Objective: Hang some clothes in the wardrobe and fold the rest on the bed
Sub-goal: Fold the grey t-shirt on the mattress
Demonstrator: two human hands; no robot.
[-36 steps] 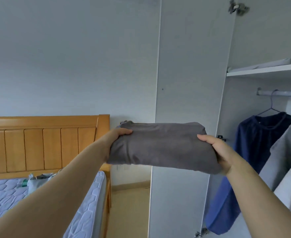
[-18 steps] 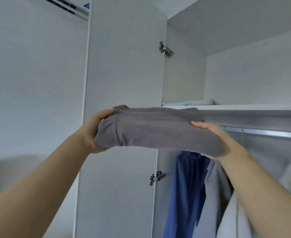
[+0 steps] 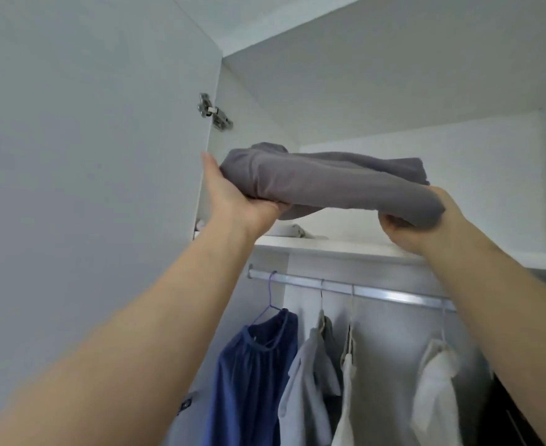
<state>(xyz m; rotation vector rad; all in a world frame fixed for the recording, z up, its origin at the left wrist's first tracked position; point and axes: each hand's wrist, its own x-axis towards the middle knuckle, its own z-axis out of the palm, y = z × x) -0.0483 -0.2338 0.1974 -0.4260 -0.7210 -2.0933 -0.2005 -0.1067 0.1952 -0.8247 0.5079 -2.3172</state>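
Observation:
A folded grey garment (image 3: 329, 181) is held up flat at the opening of the wardrobe's top compartment, above the white shelf (image 3: 336, 247). My left hand (image 3: 236, 194) grips its left end from below and the side. My right hand (image 3: 426, 223) grips its right end from underneath. The garment hangs a little above the shelf and does not rest on it. Under the shelf runs the metal rail (image 3: 377, 292), where a blue garment (image 3: 252, 375) hangs on a blue hanger and several pale garments (image 3: 310, 375) hang beside it.
The open white wardrobe door (image 3: 88, 188) stands close on the left, with a metal hinge (image 3: 213, 112) near my left hand. A small pale folded item (image 3: 292, 231) lies on the shelf at the left, partly hidden behind my left hand.
Both hands have lifted the folded grey garment from chest height up to the top shelf opening. My view has swung from the bed to the wardrobe and tilted upward.

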